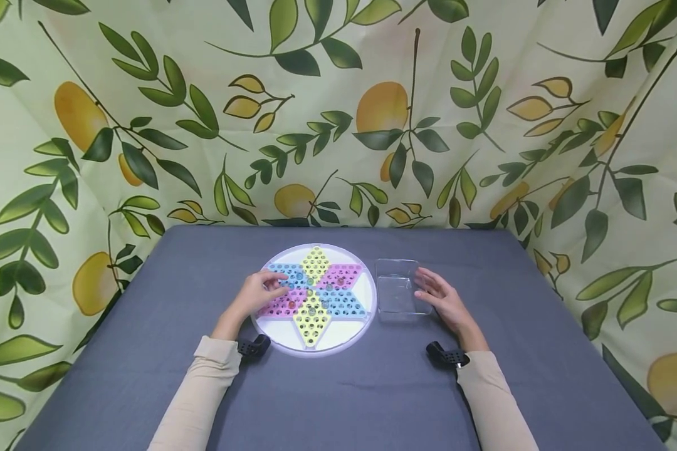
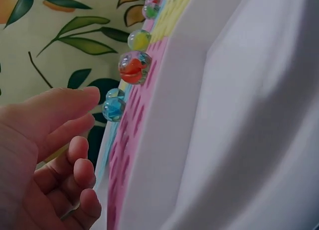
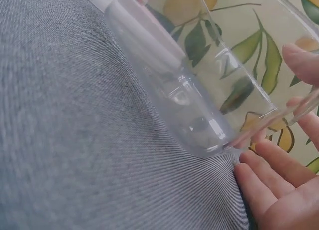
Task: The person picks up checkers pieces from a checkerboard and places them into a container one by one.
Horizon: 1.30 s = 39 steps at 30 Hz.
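A round white Chinese checkers board (image 1: 344, 341) with a star of pink, blue and yellow holes lies on the table. Several glass marbles sit in its holes, among them an orange-red marble (image 2: 133, 70) and a blue marble (image 2: 113, 109). My left hand (image 1: 257, 293) hovers over the board's left side, thumb and forefinger extended close to the blue marble, with nothing visible held. Right of the board stands a clear square container (image 1: 397, 311). Beside its right wall is my right hand (image 1: 442, 300), fingers loosely spread along the wall and thumb apart near the rim.
A dark grey cloth (image 1: 338, 401) covers the table. Behind it hangs a curtain (image 1: 338, 156) printed with leaves and fruit. Black wrist straps (image 1: 254, 346) are on both arms. The container stands close to the board's right edge.
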Tool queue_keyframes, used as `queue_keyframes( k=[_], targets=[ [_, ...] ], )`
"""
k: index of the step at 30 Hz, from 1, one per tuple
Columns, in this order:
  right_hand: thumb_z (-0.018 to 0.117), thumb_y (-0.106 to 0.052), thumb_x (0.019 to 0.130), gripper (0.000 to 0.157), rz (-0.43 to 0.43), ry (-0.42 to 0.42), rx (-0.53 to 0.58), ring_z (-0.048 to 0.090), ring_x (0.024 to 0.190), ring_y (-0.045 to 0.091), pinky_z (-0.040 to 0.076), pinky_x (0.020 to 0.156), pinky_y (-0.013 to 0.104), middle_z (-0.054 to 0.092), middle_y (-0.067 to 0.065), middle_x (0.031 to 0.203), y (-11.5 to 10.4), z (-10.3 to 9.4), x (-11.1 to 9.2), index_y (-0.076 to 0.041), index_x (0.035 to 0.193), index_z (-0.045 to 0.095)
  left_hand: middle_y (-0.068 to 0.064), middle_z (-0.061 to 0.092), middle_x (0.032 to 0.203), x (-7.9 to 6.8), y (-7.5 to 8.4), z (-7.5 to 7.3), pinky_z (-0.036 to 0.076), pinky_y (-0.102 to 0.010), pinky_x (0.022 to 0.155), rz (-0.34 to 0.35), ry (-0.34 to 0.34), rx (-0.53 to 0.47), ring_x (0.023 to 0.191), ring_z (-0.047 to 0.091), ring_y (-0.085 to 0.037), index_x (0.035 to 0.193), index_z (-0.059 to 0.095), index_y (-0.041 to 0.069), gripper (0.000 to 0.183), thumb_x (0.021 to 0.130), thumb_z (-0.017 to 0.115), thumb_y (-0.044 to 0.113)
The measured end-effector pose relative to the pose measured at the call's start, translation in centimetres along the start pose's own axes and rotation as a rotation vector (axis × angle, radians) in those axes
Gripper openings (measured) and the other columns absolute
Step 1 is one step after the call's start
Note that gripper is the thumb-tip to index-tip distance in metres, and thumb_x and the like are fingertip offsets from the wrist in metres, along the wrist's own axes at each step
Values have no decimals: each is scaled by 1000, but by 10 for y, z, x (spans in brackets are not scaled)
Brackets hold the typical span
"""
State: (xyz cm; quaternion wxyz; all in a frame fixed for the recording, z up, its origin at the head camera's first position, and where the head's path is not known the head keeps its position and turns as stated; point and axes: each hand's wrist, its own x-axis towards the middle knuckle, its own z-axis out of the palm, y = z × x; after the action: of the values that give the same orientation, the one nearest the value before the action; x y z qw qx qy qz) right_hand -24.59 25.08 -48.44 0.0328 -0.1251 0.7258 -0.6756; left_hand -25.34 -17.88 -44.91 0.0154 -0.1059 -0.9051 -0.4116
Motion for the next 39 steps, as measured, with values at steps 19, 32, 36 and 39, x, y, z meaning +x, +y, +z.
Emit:
queue_keyframes(
  k=[19,32,36,39],
  targets=[
    [60,-3,92,70,1,-40,44,51,121,-6,42,95,6,23,35,153,5,3,3,4,150,20,-2,54,70,2,-5,8,36,-17,58,-17,15,36,63,43,-9,104,72,1,27,81,74,14],
    [58,-4,94,69,23,-38,14,49,121,-8,41,96,5,24,32,154,7,1,1,1,150,20,-3,51,72,3,4,3,35,-18,58,-8,38,4,64,41,-10,102,72,0,23,83,73,14],
    [59,-8,94,70,35,-37,2,48,118,-12,41,95,4,24,30,155,6,0,1,-1,151,20,-2,51,73,4,10,2,36,-19,58,-15,39,-6,66,42,-11,103,72,1,24,83,73,14],
    [60,-9,94,70,43,-33,-4,47,121,-9,41,95,5,24,30,155,7,0,0,-2,151,20,-1,50,73,4,14,2,36,-19,58,1,44,-5,66,42,-11,103,72,1,24,83,73,16]
  ],
)
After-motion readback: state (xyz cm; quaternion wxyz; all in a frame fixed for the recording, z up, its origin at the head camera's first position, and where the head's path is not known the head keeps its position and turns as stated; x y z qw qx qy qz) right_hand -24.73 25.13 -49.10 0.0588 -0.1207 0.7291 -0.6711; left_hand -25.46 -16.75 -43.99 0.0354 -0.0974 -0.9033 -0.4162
